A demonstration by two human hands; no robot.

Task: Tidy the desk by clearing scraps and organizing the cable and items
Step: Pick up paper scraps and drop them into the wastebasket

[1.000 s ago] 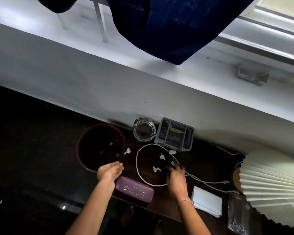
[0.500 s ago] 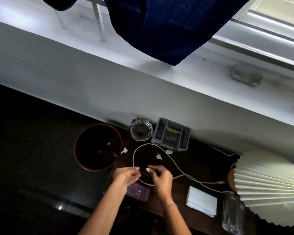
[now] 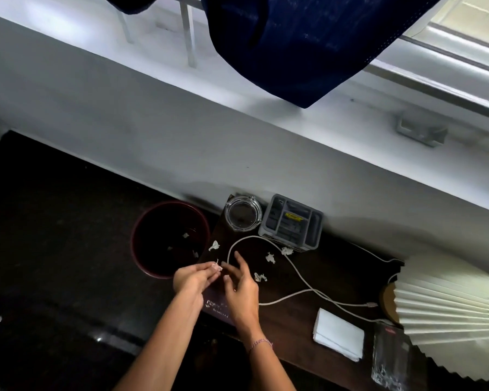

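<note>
Both hands have drawn together near the bin [image 3: 170, 238]. The left hand [image 3: 194, 280] pinches a paper scrap [image 3: 216, 266]; the right hand [image 3: 242, 286] hovers beside it, fingers spread loose.

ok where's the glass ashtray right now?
Head view: the glass ashtray sits at the desk's far left corner by the wall, touching or nearly touching the grey organizer on its right, the bin beyond the desk's left edge.

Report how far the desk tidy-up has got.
Done: a few scraps already lie in the bin. In hand: the left hand pinches a scrap while the right hand is beside it with fingers spread. Left: four paper scraps on the desk, and the white cable lies loose, uncoiled.
</note>
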